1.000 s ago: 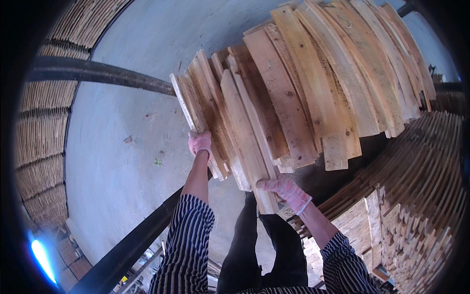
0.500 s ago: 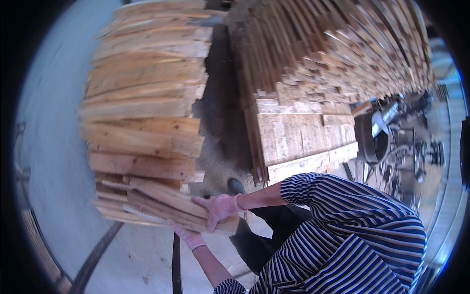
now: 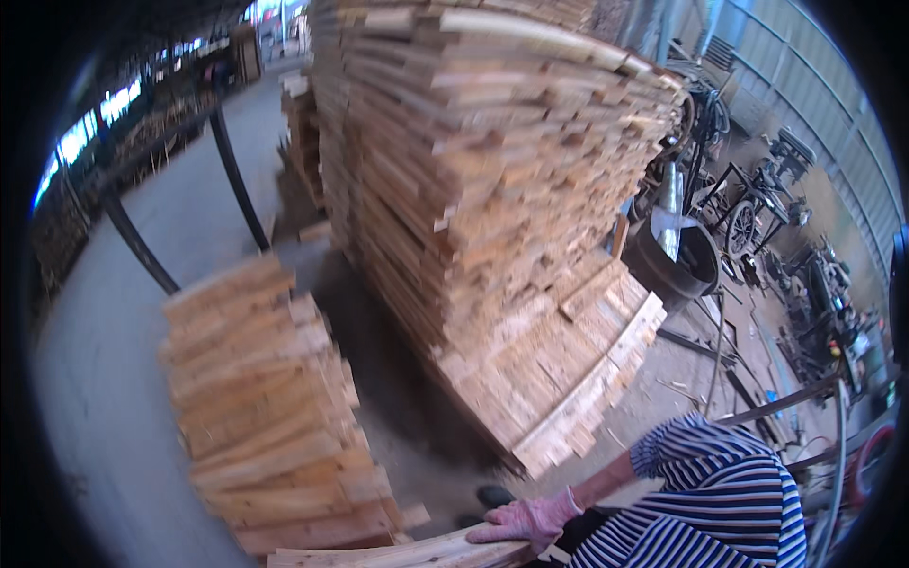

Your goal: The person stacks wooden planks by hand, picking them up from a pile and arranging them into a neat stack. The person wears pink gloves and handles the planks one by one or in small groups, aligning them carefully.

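Observation:
My right hand (image 3: 530, 523), in a pinkish work glove, grips a few wooden boards (image 3: 417, 553) at the bottom edge of the view. Its fingers lie over the top of them, near their right end. The lower side of this bundle is cut off by the frame. My left hand is out of view. Just beyond the bundle, a low pile of short boards (image 3: 275, 417) runs away from me on the left.
A tall stack of boards (image 3: 540, 170) rises ahead, with a lower board platform (image 3: 540, 350) at its near side. Right of it stand a dark metal drum (image 3: 672, 270), a wheeled metal frame (image 3: 743, 222) and scattered machinery (image 3: 824, 303). Dark rails (image 3: 241, 180) cross the floor at far left.
My view has swung up and ahead, bringing the tall stack and surroundings in. The held boards now sit at the bottom edge, and my left hand has left the picture.

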`<state>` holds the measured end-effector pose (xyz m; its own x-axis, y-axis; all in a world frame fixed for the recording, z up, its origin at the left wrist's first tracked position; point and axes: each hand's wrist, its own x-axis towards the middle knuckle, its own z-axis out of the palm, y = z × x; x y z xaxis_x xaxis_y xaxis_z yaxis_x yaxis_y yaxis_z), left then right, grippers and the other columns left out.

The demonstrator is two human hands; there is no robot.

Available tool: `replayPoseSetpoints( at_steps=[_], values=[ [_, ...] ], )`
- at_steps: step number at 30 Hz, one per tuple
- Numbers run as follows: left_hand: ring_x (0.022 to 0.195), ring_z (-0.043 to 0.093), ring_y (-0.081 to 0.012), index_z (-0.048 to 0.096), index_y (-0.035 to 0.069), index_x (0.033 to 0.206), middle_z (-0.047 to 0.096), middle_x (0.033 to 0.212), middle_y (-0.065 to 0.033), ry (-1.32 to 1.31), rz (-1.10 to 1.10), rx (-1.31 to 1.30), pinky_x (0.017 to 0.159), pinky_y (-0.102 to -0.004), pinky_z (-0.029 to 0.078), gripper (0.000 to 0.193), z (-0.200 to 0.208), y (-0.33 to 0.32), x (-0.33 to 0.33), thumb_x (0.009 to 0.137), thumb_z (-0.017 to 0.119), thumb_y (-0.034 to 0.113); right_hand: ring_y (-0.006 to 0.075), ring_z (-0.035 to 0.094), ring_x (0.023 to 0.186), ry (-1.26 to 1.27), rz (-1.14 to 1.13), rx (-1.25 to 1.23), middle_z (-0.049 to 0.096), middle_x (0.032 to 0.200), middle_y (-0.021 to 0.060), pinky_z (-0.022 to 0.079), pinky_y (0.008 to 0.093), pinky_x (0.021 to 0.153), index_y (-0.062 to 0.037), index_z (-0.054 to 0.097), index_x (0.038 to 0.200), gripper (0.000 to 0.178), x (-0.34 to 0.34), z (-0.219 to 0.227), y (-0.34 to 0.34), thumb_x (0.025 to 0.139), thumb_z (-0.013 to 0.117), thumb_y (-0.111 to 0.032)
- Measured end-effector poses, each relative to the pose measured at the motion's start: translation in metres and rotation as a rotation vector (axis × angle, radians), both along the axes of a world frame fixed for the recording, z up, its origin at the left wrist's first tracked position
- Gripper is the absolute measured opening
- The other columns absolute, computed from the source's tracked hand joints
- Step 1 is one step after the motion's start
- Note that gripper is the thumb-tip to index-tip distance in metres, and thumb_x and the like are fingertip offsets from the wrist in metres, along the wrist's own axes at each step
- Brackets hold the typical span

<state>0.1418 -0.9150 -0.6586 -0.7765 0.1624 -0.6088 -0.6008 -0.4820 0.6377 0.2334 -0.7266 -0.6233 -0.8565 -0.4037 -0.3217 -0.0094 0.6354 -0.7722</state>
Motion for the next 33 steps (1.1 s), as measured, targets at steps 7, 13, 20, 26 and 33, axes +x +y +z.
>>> replayPoseSetpoints(
  at_steps=[7, 13, 20, 26, 33],
  values=[
    [0.138, 0.047, -0.0352, 0.034, 0.004, 0.157, 0.043, 0.152, -0.0202, 0.246, -0.238, 0.02, 0.116, -0.0493, 0.041, 0.082, 0.147, 0.084, -0.061, 0.096, 0.056, 0.054, 0.0438, 0.053, 0.126, 0.316, -0.406, 0.084, 0.046, 0.142, 0.0285, 0.047, 0.0459, 0.105, -0.0067, 0.013, 0.162, 0.122, -0.039, 0.117, 0.047, 0.069, 0.085, -0.036],
    [0.136, 0.048, -0.0347, 0.035, 0.002, 0.156, 0.045, 0.151, -0.0204, 0.458, -0.312, 0.056, 0.115, -0.0482, 0.042, 0.078, 0.281, 0.13, -0.054, 0.097, 0.058, 0.049, 0.0412, 0.059, 0.116, 0.498, -0.612, -0.017, 0.055, 0.124, 0.025, 0.051, 0.0423, 0.099, -0.0071, 0.011, 0.163, 0.12, -0.013, 0.193, 0.083, 0.075, 0.085, -0.04],
    [0.134, 0.052, -0.0327, 0.038, -0.001, 0.152, 0.048, 0.146, -0.0224, 0.709, -0.475, 0.192, 0.113, -0.0458, 0.045, 0.074, 0.413, 0.256, -0.067, 0.097, 0.06, 0.045, 0.0355, 0.047, 0.14, 0.527, -0.675, -0.205, 0.039, 0.155, 0.029, 0.04, 0.0393, 0.115, -0.0069, 0.003, 0.165, 0.126, 0.025, 0.314, 0.192, 0.076, 0.087, -0.039],
    [0.122, 0.063, -0.0288, 0.05, 0.008, 0.147, 0.065, 0.132, -0.0154, 0.919, -0.763, 0.261, 0.107, -0.0439, 0.051, 0.065, 0.59, 0.426, -0.195, 0.098, 0.064, 0.048, 0.0307, 0.06, 0.123, 0.479, -0.709, -0.471, 0.056, 0.139, 0.0256, 0.049, 0.0379, 0.103, -0.0019, 0.023, 0.158, 0.113, -0.049, 0.502, 0.336, 0.077, 0.079, -0.057],
    [0.141, 0.045, -0.019, 0.052, 0.007, 0.149, 0.046, 0.157, -0.0121, 1.253, -0.465, -0.321, 0.12, -0.0331, 0.033, 0.062, 0.571, 0.552, -0.21, 0.106, 0.049, 0.051, 0.0351, 0.042, 0.145, 0.89, -0.609, 0.63, 0.041, 0.161, 0.0132, 0.036, 0.0446, 0.12, -0.0278, 0.045, 0.153, 0.061, -0.195, 0.551, 0.536, 0.1, 0.048, -0.058]
  ],
)
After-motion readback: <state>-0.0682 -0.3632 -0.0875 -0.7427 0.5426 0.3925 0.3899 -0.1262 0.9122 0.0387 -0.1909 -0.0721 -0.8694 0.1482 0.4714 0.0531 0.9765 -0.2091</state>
